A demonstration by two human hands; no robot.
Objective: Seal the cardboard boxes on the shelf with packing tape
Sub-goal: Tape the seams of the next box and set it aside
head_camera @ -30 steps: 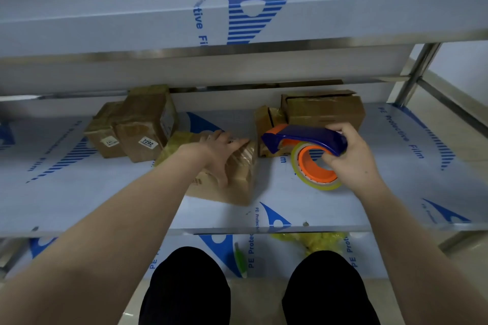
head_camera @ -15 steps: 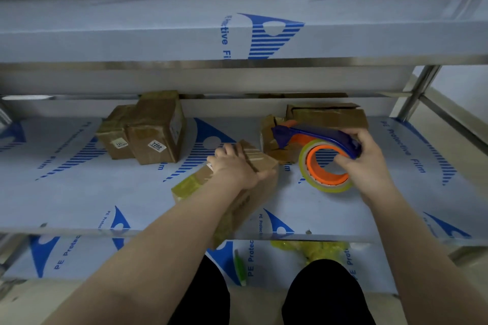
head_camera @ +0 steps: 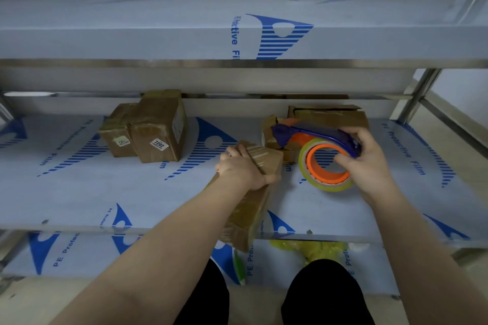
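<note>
Steel rack in a plain room, and the shelf [head_camera: 79, 192] in front of the person is wrapped in white film [head_camera: 208, 140] with blue print. Their left hand [head_camera: 243, 169] has a long box [head_camera: 250, 214] by its far end, fingers curled over the top and thumb clamped on the side nearest the other hand. The box lies at an angle under that forearm, and its near end pokes out past the shelf's front edge.

Just beside it, the right hand [head_camera: 367, 163] is wrapped round the handle of a tape gun [head_camera: 314, 134], one fingertip hooked into the roll [head_camera: 334, 188]. The nose points toward the left hand but isn't touching the box yet. There are two boxes [head_camera: 155, 137] well off past the left hand's outer side, and more boxes [head_camera: 332, 117] right behind the gun.

What I'd worry about: a lot of that box hangs off the edge. Pushing down with the gun near the overhang could tip it off, since only one hand pins it. It's also skewed, so the strip could wander off the seam. The box looks shiny with tape already, and I can't tell which seam is open.
</note>
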